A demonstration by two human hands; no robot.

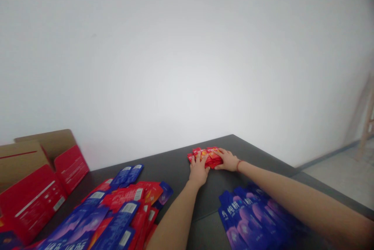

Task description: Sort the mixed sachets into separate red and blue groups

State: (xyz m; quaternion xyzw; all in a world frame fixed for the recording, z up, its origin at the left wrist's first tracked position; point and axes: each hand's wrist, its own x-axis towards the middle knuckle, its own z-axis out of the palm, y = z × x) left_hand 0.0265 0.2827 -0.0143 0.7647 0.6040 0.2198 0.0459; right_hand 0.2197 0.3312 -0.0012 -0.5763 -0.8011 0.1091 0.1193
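Near the far corner of the black table lies a small fanned pile of red packets [210,160]. My left hand [199,172] grips its near left side, fingers bent over the top packets and thumb pointing right. My right hand [228,160] wraps the right end, fingers over the upper edge and thumb low along the front. A thin red band [239,165] circles the right wrist. Under my right forearm, overlapping blue-purple packets [248,219] with white characters lie fanned out, partly hidden by that arm.
Left of my left arm is a loose heap of mixed red packets [124,196] and blue packets [127,213]. Open red cardboard boxes [35,203] with brown insides stand farther left. The black table [163,168] meets a white wall [187,67]. A wooden stand [366,125] is at far right.
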